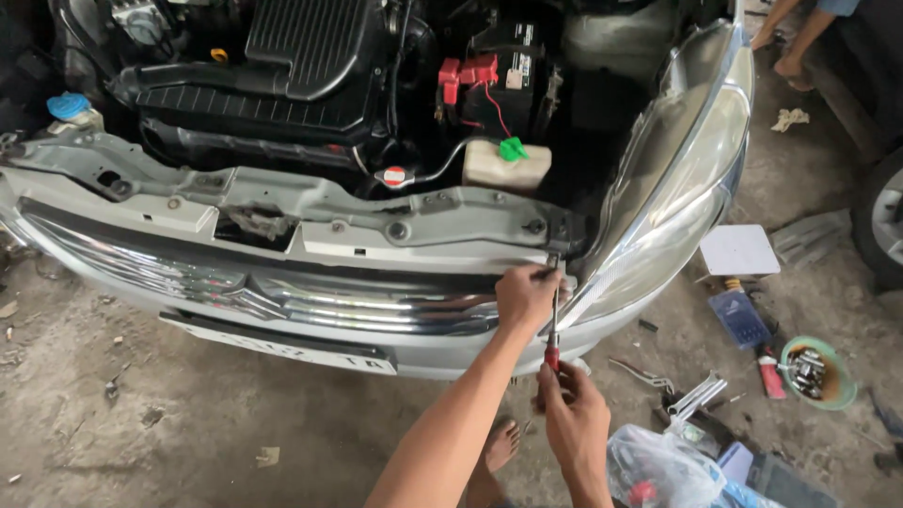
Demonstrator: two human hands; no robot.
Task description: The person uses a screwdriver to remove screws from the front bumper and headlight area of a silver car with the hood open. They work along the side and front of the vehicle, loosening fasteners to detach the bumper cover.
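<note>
While we stand at the car's open front, our right hand (574,414) is closed round the red handle of the screwdriver (553,320), and our left hand (527,293) pinches the shaft higher up, fingers together on the metal near the tip. Above that upper pinch the tip meets a screw at the edge of the grey panel (310,202), just beside the headlamp (673,179); below the lower grip lies bare concrete, with our foot showing. Off to the right of the handle sit a plastic bag (658,466), a blue box (741,318) and a green bowl (820,373) of small parts.

We judge the screwdriver light, stiff and thin, its shaft smooth and apt to slip; the ribbed handle is the place to turn it, the shaft only to steady it. The headlamp lens beside it looks easy to scratch.
</note>
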